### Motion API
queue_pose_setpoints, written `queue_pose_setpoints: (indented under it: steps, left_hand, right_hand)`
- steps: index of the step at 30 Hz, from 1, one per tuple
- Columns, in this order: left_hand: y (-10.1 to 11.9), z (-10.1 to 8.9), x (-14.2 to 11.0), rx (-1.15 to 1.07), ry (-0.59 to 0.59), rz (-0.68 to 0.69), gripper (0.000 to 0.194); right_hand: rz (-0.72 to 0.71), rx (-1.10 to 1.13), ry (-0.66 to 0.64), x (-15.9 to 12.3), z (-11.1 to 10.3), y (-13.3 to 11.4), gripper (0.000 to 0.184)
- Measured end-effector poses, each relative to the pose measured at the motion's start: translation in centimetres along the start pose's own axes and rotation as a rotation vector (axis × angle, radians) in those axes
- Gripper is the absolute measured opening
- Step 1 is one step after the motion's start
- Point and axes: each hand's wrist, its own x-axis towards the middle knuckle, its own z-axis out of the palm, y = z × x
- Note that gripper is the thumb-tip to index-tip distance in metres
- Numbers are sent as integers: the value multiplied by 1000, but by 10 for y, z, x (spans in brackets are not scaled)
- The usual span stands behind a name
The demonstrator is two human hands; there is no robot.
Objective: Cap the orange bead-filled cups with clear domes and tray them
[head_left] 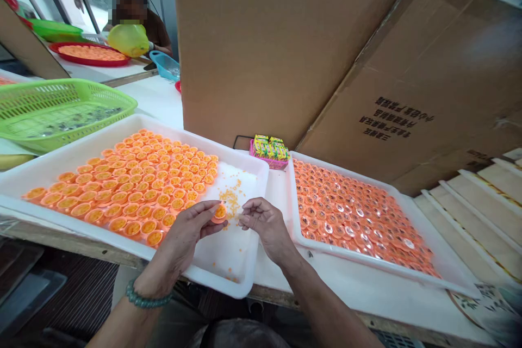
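A small round orange cup (pixel 220 212) with yellow filling is pinched between the thumb and fingers of my left hand (pixel 183 232). Facing it, my right hand (pixel 267 227) has its thumb and fingertips pressed together; whatever they hold is too small to make out. Both hands are above the bare right end of a white tray (pixel 252 261). Loose yellow bits (pixel 231 198) are scattered on that tray's floor. Rows of similar orange cups (pixel 134 185) fill its left and middle part.
To the right, a second white tray (pixel 299 239) holds orange pieces with shiny tops. A pink basket (pixel 274 163) of yellow-green packets stands between the trays. Cardboard (pixel 261 49) walls the back. A green basket (pixel 69 87) is at left; a co-worker (pixel 161 32) sits beyond.
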Motion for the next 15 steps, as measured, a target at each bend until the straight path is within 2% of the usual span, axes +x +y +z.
queue_pose_setpoints:
  steps: [15]
  left_hand:
    - [0, -1, 1, -71, -68, 30, 24]
  right_hand:
    - [80, -159, 80, 10, 18, -14, 20]
